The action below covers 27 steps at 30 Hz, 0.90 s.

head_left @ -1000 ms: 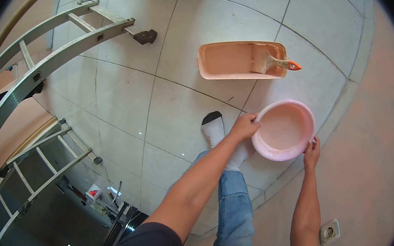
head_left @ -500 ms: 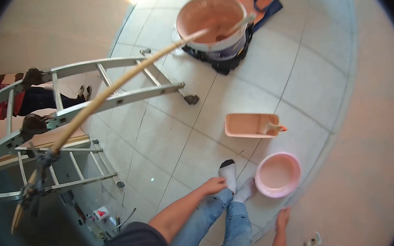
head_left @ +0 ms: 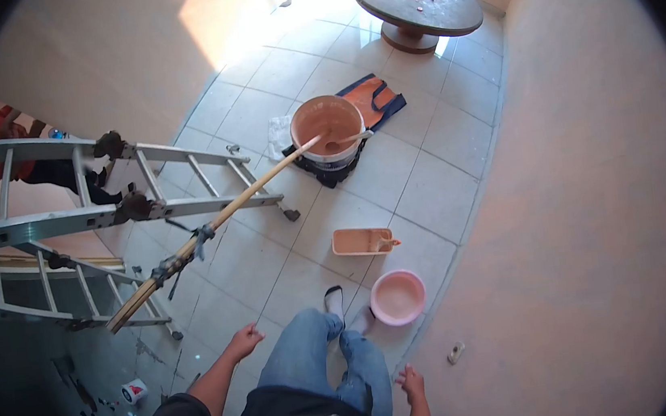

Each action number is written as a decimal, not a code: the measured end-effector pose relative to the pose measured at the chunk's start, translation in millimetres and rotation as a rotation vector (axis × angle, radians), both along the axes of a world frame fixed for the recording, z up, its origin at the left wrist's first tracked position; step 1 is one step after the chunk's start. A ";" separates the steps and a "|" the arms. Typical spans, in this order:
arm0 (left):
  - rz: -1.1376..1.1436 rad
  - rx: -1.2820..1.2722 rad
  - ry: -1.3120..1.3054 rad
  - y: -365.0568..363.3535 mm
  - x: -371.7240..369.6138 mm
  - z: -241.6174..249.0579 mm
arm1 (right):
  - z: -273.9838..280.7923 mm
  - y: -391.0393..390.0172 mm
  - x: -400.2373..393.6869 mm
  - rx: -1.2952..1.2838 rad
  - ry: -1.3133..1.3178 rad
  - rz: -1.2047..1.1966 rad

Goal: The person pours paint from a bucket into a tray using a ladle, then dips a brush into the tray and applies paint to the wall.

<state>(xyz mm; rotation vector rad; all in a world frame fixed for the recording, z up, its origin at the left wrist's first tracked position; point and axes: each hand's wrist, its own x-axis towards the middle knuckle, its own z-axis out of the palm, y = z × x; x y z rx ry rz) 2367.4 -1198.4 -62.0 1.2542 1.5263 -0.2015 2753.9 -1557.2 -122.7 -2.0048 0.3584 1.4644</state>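
Observation:
My left hand (head_left: pixel 245 341) is held out beside my knee over the tiled floor, its fingers partly curled, touching nothing visible. My right hand (head_left: pixel 410 382) is raised near the wall with its fingers apart and holds nothing. In front of my feet lies a rectangular tray (head_left: pixel 350 243) with a brush (head_left: pixel 385 243) in it. A pink basin (head_left: pixel 398 298) stands beside my foot. Farther off, a large bucket (head_left: pixel 330 153) of pinkish paint holds the end of a long wooden pole (head_left: pixel 246 194) and a stirring tool.
An aluminium ladder (head_left: pixel 211 205) stands at the left, with a person in red (head_left: pixel 1 141) behind it. A round table (head_left: pixel 417 6) is at the back. An orange and blue bag (head_left: pixel 374 100) lies by the bucket. A pinkish wall (head_left: pixel 560 208) runs along the right.
The view has lifted and shows the round table. My left hand has left my lower leg and moved out to the left. My right hand has come up beside my right leg.

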 end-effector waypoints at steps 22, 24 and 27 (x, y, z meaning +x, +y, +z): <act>0.636 0.735 -0.685 210.0 107.7 170.7 | 114.7 72.6 -53.5 -0.057 -0.275 0.085; 0.649 0.753 -0.718 237.7 121.1 179.7 | 113.5 80.3 -60.5 -0.055 -0.287 0.110; 0.686 0.764 -0.724 279.9 139.3 189.6 | 114.1 88.3 -67.1 -0.034 -0.292 0.123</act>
